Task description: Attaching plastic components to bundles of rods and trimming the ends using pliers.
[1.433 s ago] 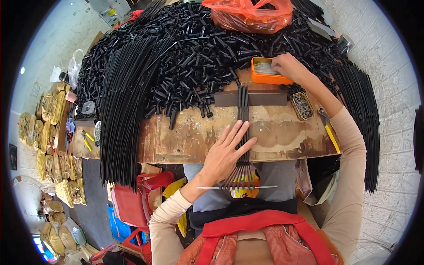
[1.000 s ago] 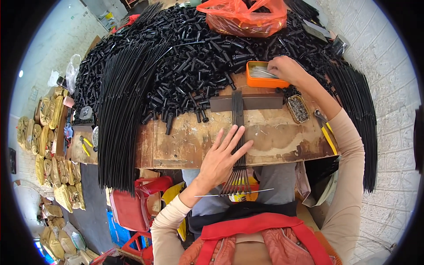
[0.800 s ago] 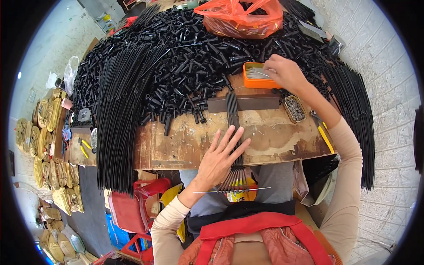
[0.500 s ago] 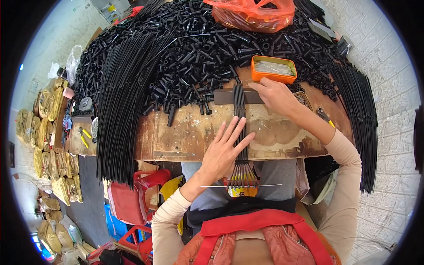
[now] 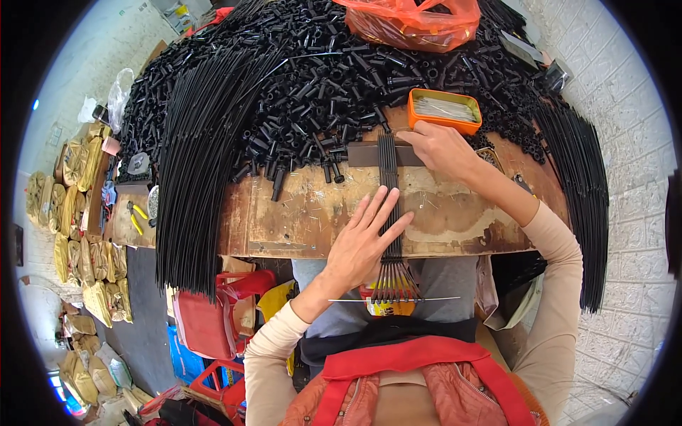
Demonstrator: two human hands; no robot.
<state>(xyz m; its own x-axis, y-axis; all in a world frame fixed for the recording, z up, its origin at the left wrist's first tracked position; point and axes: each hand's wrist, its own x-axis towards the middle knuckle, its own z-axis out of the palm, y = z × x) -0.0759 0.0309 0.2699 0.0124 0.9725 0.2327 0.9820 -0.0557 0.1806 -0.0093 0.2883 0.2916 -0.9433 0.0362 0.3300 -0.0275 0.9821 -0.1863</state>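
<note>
A flat row of thin black rods [image 5: 388, 162] runs from the tabletop over its front edge toward my lap. Their near ends fan out and hang along a thin metal wire [image 5: 348, 300]. My left hand [image 5: 366, 234] lies on the rods with its fingers stretched out and holds nothing. At the rods' far ends, my right hand [image 5: 444, 150] is closed in a pinch, its fingertips just right of the tips. Whatever is between those fingertips is too small to make out. Under the rods' far part sits a dark flat block [image 5: 364, 155], partly covered by my right hand.
An orange tin [image 5: 445, 112] of thin metal pins stands beyond my right hand. Black plastic tubes [image 5: 312, 92] are heaped across the back, under a red plastic bag [image 5: 412, 27]. Long black rod bundles hang at the left [image 5: 195, 184] and right [image 5: 584, 192]. Pliers [image 5: 523, 183] lie at right.
The view has shifted slightly, so the table things sit a little further right. My right fingertips have drawn a little closer together by the rod tips. My left hand stays on the rods.
</note>
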